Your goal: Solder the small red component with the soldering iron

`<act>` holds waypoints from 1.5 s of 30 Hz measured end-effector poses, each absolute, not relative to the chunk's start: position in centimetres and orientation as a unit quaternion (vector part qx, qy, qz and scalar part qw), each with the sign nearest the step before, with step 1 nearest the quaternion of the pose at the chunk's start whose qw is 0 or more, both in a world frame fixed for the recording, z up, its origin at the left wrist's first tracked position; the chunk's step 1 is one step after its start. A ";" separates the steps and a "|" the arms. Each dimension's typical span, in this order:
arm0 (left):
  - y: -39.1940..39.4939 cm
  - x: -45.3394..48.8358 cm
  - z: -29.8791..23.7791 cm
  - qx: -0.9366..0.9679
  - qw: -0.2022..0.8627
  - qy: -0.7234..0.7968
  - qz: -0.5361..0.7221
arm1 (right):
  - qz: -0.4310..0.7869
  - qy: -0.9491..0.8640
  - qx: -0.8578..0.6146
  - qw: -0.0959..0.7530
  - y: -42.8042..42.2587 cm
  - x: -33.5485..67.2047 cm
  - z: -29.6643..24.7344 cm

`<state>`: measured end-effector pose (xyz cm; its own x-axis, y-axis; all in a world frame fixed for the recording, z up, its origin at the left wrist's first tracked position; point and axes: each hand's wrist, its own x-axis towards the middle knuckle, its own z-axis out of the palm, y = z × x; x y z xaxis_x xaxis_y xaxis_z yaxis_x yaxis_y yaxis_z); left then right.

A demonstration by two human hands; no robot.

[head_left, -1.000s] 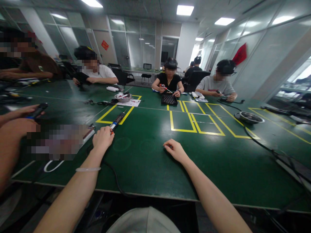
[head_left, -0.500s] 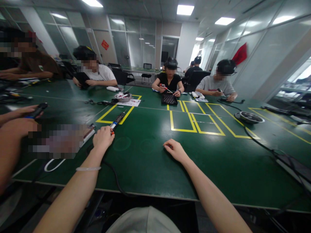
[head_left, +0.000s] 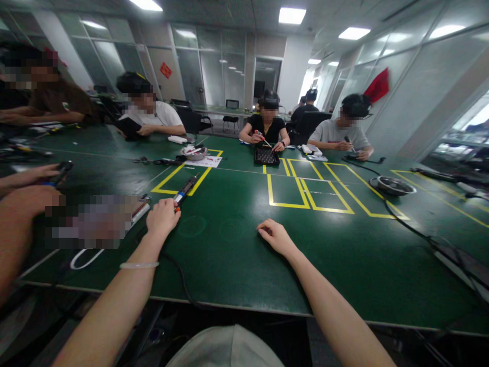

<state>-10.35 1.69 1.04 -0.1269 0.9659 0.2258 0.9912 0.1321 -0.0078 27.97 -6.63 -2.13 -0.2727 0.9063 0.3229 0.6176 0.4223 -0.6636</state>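
Note:
My left hand [head_left: 162, 220] is closed around the rear of a soldering iron [head_left: 186, 190], a slim grey tool with a blue band, an orange part near my fingers and a thin pointed tip. Its tip points away and to the right, over a yellow taped outline. A black cord [head_left: 184, 279] lies below my left forearm and runs to the table's near edge. My right hand [head_left: 275, 236] rests on the green table [head_left: 229, 265], its fingers curled in, and I see nothing held in it.
At my left, another person's hand [head_left: 36, 178] holds a dark tool with blue on it, near a blurred item [head_left: 95, 219]. Yellow taped outlines [head_left: 288, 206] mark the table. A metal bowl [head_left: 395, 185] and cables lie right. Across, one person works over a black tray [head_left: 266, 156].
Both of my hands and the soldering iron stay in place. Across the table at left, the person in white has slightly shifted the dark object in their hands.

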 end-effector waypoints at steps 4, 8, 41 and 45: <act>1.9 -10.4 0.9 -0.651 0.082 -0.751 -0.067 | 0.215 -0.768 -0.493 0.348 -6.6 28.0 -2.3; 2.0 -10.6 0.7 -0.651 0.082 -0.752 -0.069 | 0.216 -0.768 -0.493 0.347 -6.5 28.0 -2.3; 2.1 -10.8 0.8 -0.646 0.065 -0.756 -0.084 | 0.213 -0.772 -0.494 0.339 -6.5 28.0 -2.4; 2.1 -10.9 0.8 -0.647 0.056 -0.756 -0.085 | 0.214 -0.771 -0.495 0.339 -6.6 28.1 -2.2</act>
